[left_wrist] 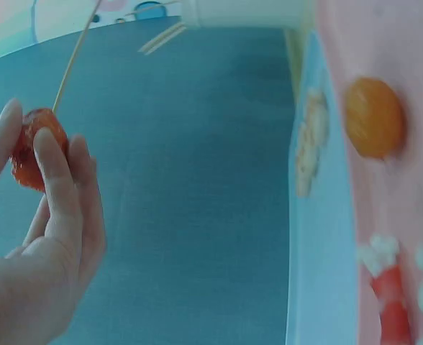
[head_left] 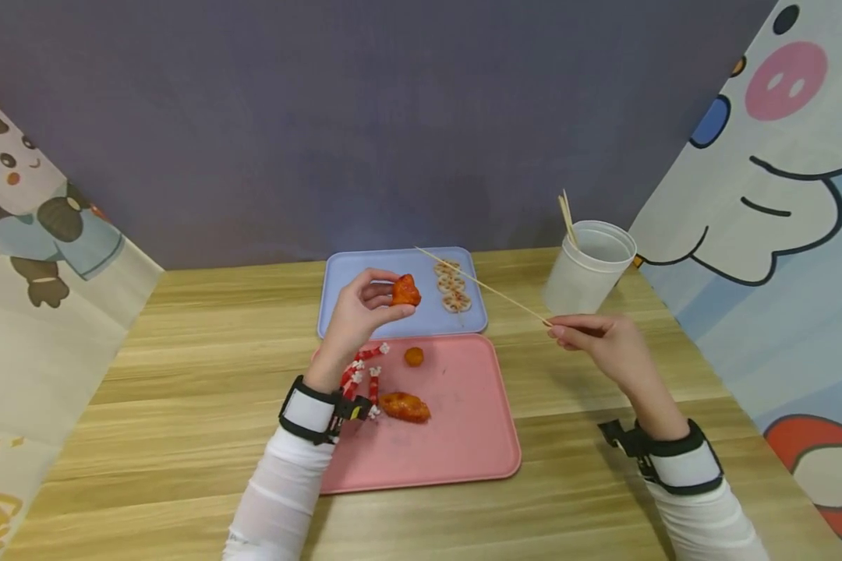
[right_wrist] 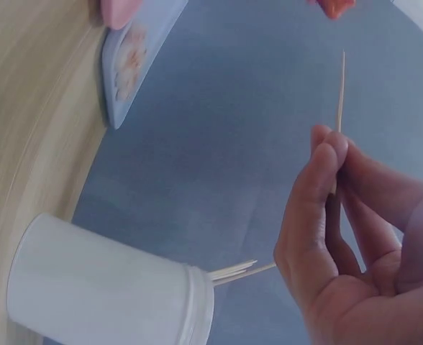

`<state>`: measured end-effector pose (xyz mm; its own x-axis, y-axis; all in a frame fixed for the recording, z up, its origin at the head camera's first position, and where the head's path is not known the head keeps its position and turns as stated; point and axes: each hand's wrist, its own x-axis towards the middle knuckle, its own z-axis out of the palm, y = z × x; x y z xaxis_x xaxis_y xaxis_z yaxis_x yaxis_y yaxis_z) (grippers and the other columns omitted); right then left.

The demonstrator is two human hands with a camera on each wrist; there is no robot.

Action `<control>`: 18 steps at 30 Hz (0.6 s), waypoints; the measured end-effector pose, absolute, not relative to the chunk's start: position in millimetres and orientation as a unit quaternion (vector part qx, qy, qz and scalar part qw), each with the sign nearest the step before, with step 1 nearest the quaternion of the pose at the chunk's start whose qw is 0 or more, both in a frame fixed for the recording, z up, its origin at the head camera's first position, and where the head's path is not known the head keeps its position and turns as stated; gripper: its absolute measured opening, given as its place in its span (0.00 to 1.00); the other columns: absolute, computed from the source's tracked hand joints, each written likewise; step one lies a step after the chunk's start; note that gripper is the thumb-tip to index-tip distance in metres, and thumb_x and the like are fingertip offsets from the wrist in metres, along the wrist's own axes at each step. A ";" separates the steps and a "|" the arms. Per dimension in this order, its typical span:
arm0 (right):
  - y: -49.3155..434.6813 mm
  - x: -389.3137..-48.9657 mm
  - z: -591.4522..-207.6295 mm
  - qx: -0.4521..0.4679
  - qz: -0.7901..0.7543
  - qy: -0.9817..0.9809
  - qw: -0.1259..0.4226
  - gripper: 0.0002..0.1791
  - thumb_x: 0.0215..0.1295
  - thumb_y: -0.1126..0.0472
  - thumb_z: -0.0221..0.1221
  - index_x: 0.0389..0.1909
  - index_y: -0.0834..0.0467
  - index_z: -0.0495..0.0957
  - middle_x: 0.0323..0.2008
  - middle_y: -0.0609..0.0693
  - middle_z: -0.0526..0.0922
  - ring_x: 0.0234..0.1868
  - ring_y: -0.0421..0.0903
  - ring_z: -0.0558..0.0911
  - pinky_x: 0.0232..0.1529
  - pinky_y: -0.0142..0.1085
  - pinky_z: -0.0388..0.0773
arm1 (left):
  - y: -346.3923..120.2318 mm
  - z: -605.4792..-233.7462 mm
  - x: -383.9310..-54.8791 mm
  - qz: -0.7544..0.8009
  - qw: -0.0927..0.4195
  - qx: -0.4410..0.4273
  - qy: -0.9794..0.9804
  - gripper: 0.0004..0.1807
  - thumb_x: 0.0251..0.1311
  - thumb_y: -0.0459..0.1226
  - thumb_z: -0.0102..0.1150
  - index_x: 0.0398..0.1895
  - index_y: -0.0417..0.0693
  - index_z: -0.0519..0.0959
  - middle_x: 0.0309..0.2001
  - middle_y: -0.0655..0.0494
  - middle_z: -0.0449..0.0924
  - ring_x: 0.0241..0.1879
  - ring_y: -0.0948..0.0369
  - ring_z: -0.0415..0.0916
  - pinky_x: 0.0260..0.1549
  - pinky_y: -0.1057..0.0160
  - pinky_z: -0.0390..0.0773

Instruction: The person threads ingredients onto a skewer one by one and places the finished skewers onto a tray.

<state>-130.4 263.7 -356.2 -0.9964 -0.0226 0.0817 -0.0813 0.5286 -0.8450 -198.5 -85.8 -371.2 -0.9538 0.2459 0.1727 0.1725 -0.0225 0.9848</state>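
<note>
My left hand (head_left: pixel 351 319) pinches a glossy red-orange chunk of glazed meat (head_left: pixel 406 290) between thumb and fingers, above the blue tray (head_left: pixel 421 323). A thin bamboo skewer (head_left: pixel 491 289) is pinched near one end by my right hand (head_left: pixel 613 347). It slants up to the left, and in the right wrist view its pointed tip stands apart from the chunk (right_wrist: pixel 334 7). Below, a pink tray (head_left: pixel 463 444) bears a glazed brown chicken wing (head_left: pixel 405 407), a small orange ball (head_left: pixel 414 357) and several red pieces with white frilly ends (head_left: pixel 374 386), partly hidden by my left wrist.
Sliced lotus root on a skewer (head_left: pixel 456 301) lies on the blue tray's right side. A white tub (head_left: pixel 578 276) with several skewers (head_left: pixel 567 218) stands at the back right of the wooden table (head_left: pixel 203 405). A grey wall panel (head_left: pixel 365 140) rises behind.
</note>
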 end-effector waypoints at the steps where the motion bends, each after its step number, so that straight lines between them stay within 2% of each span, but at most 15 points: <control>1: 262.7 -129.8 -355.4 0.031 0.484 -0.874 0.033 0.16 0.61 0.58 0.62 0.46 0.63 0.83 0.33 0.40 0.87 0.32 0.33 0.84 0.34 0.27 0.81 | -84.4 -370.0 -199.0 0.715 0.026 0.141 0.684 0.25 0.49 0.32 0.70 0.52 0.44 0.73 0.48 0.43 0.78 0.43 0.57 0.80 0.41 0.65 0.81; 8: 257.3 -127.5 -352.4 0.046 0.483 -0.873 0.049 0.14 0.62 0.60 0.62 0.45 0.63 0.83 0.33 0.41 0.87 0.31 0.33 0.84 0.33 0.28 0.81 | -75.5 -365.2 -203.8 0.805 -0.015 0.071 0.590 0.20 0.53 0.26 0.64 0.50 0.43 0.75 0.38 0.54 0.83 0.41 0.61 0.81 0.43 0.66 0.80; 11: 255.0 -126.0 -350.5 0.049 0.478 -0.875 0.051 0.13 0.61 0.59 0.62 0.44 0.62 0.84 0.34 0.45 0.88 0.31 0.33 0.84 0.33 0.29 0.81 | -74.2 -361.5 -204.9 0.832 -0.029 0.047 0.552 0.19 0.54 0.26 0.63 0.49 0.44 0.75 0.36 0.55 0.84 0.40 0.61 0.81 0.43 0.66 0.79; 15: 251.9 -123.6 -348.0 0.058 0.471 -0.879 0.050 0.13 0.61 0.59 0.63 0.44 0.61 0.84 0.37 0.55 0.87 0.31 0.34 0.84 0.33 0.29 0.81 | -76.9 -356.3 -205.5 0.869 -0.019 0.034 0.493 0.17 0.56 0.27 0.61 0.49 0.43 0.74 0.41 0.49 0.81 0.39 0.59 0.81 0.43 0.65 0.80; 18: 250.3 -121.4 -346.8 0.060 0.464 -0.882 0.050 0.13 0.61 0.59 0.63 0.44 0.61 0.84 0.37 0.56 0.87 0.31 0.33 0.84 0.33 0.27 0.81 | -78.5 -354.1 -206.1 0.891 -0.016 0.037 0.453 0.12 0.60 0.31 0.59 0.47 0.43 0.74 0.46 0.47 0.78 0.37 0.59 0.81 0.43 0.66 0.80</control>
